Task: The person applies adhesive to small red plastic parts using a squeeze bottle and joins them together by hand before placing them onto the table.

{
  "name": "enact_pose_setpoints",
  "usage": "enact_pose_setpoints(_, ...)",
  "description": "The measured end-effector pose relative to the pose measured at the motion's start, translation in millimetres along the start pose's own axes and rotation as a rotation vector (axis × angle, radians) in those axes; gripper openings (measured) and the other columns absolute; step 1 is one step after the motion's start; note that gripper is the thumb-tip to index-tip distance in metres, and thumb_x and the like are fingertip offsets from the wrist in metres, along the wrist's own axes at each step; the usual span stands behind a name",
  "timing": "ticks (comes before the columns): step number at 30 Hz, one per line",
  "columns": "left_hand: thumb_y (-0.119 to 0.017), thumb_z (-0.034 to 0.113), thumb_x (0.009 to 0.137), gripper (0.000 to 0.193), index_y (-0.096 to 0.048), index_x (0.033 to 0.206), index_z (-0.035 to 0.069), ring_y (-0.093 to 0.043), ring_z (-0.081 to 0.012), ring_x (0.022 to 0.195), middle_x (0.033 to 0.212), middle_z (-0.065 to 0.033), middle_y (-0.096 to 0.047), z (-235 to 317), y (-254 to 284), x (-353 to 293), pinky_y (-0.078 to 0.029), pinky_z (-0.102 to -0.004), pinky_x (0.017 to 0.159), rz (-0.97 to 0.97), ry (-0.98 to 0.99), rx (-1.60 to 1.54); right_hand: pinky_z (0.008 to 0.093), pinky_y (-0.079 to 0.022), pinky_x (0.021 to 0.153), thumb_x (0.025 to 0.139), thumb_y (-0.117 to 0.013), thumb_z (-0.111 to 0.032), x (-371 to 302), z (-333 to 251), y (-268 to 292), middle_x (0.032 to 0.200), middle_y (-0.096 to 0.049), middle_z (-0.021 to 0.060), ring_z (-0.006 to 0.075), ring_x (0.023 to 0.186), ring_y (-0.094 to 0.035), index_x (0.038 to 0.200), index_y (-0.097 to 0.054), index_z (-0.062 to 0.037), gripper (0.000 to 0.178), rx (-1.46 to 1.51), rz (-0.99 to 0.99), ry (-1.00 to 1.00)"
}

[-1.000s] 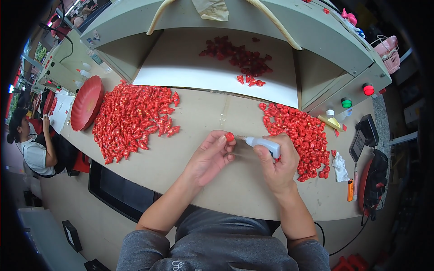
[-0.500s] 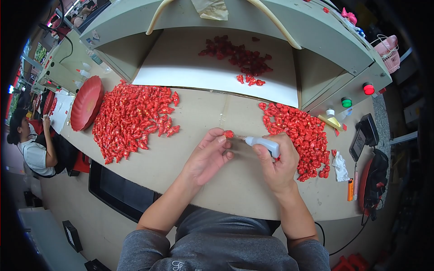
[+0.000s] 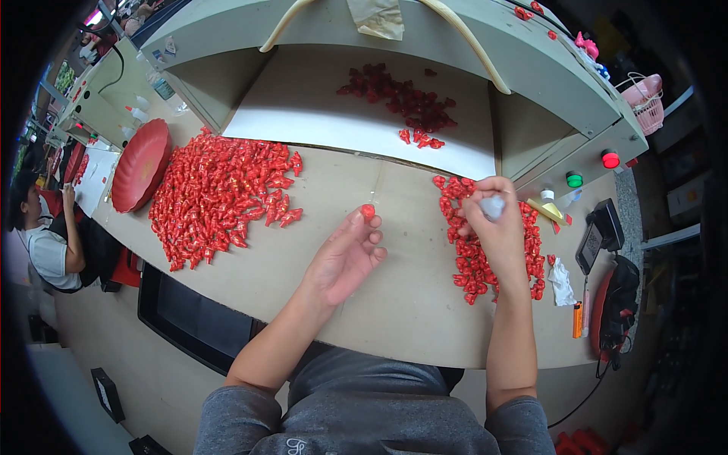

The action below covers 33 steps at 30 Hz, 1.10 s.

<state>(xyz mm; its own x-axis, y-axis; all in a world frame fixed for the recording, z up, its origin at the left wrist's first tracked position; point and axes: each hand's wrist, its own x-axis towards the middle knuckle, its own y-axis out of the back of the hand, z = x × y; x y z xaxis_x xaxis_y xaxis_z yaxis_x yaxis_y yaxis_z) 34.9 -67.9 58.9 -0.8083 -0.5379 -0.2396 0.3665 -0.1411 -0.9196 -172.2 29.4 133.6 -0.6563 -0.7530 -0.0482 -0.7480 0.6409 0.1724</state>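
Desk [image 3: 409,326]: we pinch a red piece [image 3: 368,212] in the left hand [image 3: 340,262], left of the rightmost pile [image 3: 472,267]; our right hand [image 3: 500,231], gripping the bottle [image 3: 492,207], has swung over that pile, apparently pausing bottle work.

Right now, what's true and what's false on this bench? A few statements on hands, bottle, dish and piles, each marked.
1. The left hand holds a red piece. True.
2. The right hand holds the bottle. True.
3. The bottle touches the red piece. False: they are apart.
4. The dish sits left of the left pile. True.
5. The right hand is over the left pile. False: it is over the right pile.
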Motion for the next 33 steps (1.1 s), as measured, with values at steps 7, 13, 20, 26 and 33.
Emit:
enact_pose_setpoints(7, -0.053, 0.025, 0.098, 0.016, -0.06, 0.106, 0.014, -0.056, -0.0097, 0.079, 0.097, 0.0007, -0.063, 8.8, 11.5, -8.1, -0.046, -0.0268, 0.074, 0.012, -0.044, -0.098, 0.0421, -0.049, 0.08, 0.077, -0.07, -0.003, 19.7, 16.4, -20.2, 0.093, -0.06, 0.0187, 0.0354, 0.088, -0.059, 0.097, -0.063, 0.0015, 0.021, -0.94, -0.159, 0.402)
enact_pose_setpoints(13, -0.058, 0.028, 0.096, 0.018, -0.059, 0.11, 0.016, -0.053, -0.0063, 0.078, 0.094, 0.0047, -0.06, -4.3, 10.7, -3.3, -0.046, -0.0251, 0.07, -0.058, -0.041, -0.061, 0.0419, -0.048, 0.081, 0.075, -0.068, 0.002, 14.0, 21.9, -16.8, 0.096, -0.062, 0.0197, 0.0356, 0.09, -0.061, 0.094, -0.062, 0.0047, 0.019, -0.978, -0.178, 0.476)
enact_pose_setpoints(20, -0.061, 0.028, 0.094, 0.023, -0.06, 0.113, 0.015, -0.054, -0.0065, 0.08, 0.099, 0.0035, -0.062, -11.3, 5.6, -3.5, -0.046, -0.0249, 0.072, -0.053, -0.005, -0.002, 0.0241, -0.046, 0.065, 0.092, -0.061, -0.015, -1.2, 20.7, -15.8, 0.085, -0.065, 0.0032, 0.0107, 0.073, -0.058, 0.105, -0.066, -0.0015, 0.019, -0.273, -0.126, 0.141)
enact_pose_setpoints(26, -0.059, 0.02, 0.095, 0.028, -0.058, 0.12, 0.007, -0.057, -0.0074, 0.085, 0.104, -0.0025, -0.064, -5.6, 2.3, -9.6, -0.048, -0.0241, 0.076, 0.017, 0.005, 0.177, 0.0225, -0.048, 0.063, 0.092, -0.062, -0.012, -32.3, 14.9, -35.9, 0.087, -0.065, 0.0047, 0.0087, 0.074, -0.058, 0.113, -0.062, 0.0019, 0.025, 0.297, -0.213, -0.118)
enact_pose_setpoints(33, -0.06, 0.017, 0.094, 0.028, -0.059, 0.119, 0.004, -0.058, -0.0092, 0.087, 0.106, -0.004, -0.065, -14.9, -7.1, -6.1, -0.049, -0.0256, 0.079, 0.074, 0.018, 0.378, 0.0229, -0.049, 0.065, 0.091, -0.063, -0.011, -35.1, 18.1, -24.6, 0.093, -0.067, 0.0073, 0.0096, 0.076, -0.059, 0.106, -0.063, 0.0015, 0.02, 0.4, -0.262, -0.155)
